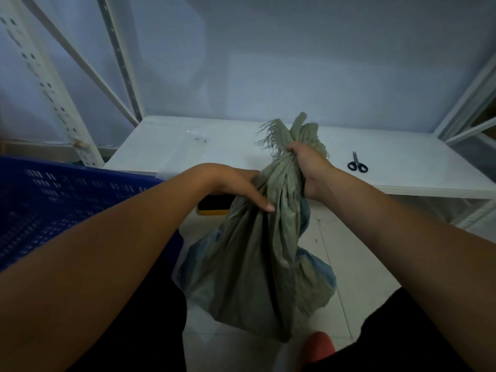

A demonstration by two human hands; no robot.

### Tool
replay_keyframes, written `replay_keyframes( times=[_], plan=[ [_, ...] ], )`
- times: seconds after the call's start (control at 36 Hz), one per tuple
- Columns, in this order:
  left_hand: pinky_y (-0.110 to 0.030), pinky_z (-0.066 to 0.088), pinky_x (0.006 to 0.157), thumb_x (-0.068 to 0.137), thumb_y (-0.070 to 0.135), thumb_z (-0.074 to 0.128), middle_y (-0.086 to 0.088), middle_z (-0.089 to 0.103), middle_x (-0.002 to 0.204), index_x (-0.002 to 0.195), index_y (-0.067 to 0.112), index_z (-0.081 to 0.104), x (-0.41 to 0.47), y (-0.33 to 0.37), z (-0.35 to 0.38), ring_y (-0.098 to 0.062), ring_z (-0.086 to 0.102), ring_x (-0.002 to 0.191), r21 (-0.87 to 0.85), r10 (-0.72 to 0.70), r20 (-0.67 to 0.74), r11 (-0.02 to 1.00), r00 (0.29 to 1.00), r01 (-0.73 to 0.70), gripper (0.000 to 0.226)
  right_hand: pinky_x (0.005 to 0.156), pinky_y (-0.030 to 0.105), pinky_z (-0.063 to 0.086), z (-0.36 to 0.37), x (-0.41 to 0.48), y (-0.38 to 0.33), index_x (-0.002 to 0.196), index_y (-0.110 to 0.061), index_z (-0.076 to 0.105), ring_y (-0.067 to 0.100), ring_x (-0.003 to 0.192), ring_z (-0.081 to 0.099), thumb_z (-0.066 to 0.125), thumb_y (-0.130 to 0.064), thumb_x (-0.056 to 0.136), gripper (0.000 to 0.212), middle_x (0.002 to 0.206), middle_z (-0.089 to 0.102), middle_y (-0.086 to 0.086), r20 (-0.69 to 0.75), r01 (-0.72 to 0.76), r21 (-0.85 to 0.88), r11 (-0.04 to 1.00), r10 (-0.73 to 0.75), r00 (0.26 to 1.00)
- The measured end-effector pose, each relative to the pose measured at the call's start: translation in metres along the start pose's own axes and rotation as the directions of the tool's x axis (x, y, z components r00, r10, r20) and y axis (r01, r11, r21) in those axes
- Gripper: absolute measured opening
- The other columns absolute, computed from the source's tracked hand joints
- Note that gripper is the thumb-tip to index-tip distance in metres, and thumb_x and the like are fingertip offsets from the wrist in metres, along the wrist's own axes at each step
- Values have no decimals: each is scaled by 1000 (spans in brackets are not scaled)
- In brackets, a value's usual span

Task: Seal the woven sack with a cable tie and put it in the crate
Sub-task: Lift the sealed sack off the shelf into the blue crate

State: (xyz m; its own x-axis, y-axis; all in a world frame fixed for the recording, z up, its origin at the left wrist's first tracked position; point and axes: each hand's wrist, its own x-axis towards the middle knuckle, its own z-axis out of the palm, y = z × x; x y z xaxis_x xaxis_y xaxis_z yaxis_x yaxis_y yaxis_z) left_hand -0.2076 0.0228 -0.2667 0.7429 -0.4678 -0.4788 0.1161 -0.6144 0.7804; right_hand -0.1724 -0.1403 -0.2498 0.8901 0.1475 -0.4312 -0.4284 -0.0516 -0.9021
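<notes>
A grey-green woven sack hangs in front of me above the floor, bulging at the bottom with something blue showing through. My right hand is clenched around its gathered neck, and the frayed mouth sticks up above the fist. My left hand lies against the sack's left side just below the neck, fingers stretched out. The blue perforated crate stands at the left, partly behind my left forearm. I cannot make out a cable tie on the neck.
A white shelf board runs across the middle, with black-handled scissors on its right part and a clear plastic bag on its left. White rack posts stand at both sides. A yellow-edged black object lies under the shelf. Tiled floor below.
</notes>
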Motion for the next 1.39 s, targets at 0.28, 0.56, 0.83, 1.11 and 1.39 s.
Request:
replay_keyframes(
  times=[0.28, 0.56, 0.83, 1.11, 1.39],
  plan=[
    [-38, 53, 98, 84, 12, 75, -7, 70, 118, 126, 10, 64, 32, -18, 41, -22, 67, 107, -85, 9, -305, 996, 952, -37, 43, 48, 28, 56, -6, 7, 1, 130, -9, 60, 24, 79, 68, 64, -43, 96, 49, 101, 69, 12, -23, -79, 33, 996, 80, 997],
    [-29, 54, 85, 85, 9, 73, -6, 69, 110, 112, 9, 68, 28, -3, 12, -18, 65, 100, -70, 104, -555, 983, 825, -171, 28, 86, 37, 57, -34, 9, -12, 120, -17, 68, 26, 103, 73, 66, -55, 89, 49, 114, 76, 8, 250, 54, -85, 995, -31, 968],
    [-26, 57, 71, 80, -4, 70, 0, 71, 84, 88, 18, 67, 15, 22, 0, -9, 66, 76, -62, 201, -685, 942, 700, -331, 23, 112, 46, 43, -58, 7, -5, 133, -12, 59, 28, 122, 63, 78, -35, 79, 62, 129, 69, 8, 396, 33, -497, 867, 192, 898],
    [-28, 57, 66, 82, -2, 69, -10, 72, 87, 99, 4, 71, -21, 49, -12, -14, 68, 75, -128, 167, -864, 840, 474, -528, 18, 80, 37, 58, -30, -5, -37, 126, -7, 64, 27, 98, 73, 58, -23, 100, 31, 115, 75, 13, 326, 129, -208, 970, -56, 944],
    [-22, 53, 55, 91, -2, 57, -6, 72, 83, 94, 17, 67, -74, 75, -16, -15, 69, 68, -297, 52, -886, 700, 462, -650, 21, 78, 38, 61, 18, -32, -64, 128, -1, 63, 31, 101, 72, 52, -13, 100, 32, 118, 71, 19, 282, 273, 59, 960, -278, 918]
  ],
)
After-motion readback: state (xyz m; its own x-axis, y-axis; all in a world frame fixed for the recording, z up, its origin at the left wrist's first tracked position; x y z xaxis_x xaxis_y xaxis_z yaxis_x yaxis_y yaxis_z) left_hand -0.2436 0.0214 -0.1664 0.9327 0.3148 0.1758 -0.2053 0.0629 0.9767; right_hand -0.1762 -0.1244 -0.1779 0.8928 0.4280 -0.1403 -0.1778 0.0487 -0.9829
